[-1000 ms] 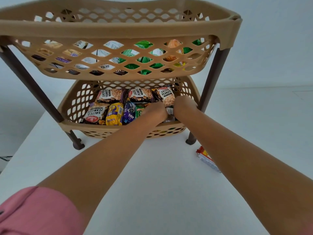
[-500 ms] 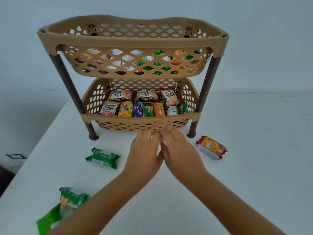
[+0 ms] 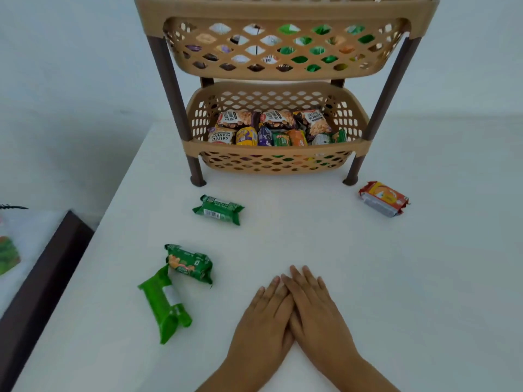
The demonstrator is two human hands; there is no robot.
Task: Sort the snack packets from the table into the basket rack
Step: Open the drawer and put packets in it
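Our flat, empty left hand [image 3: 261, 321] and right hand [image 3: 317, 312] rest together; we might overlook the far-right orange foil biscuit packet [image 3: 384, 198].

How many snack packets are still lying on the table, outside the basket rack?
4. A green packet lies near the rack's front left leg, a green packet and a bright green packet lie left of the hands, and an orange packet lies by the right leg.
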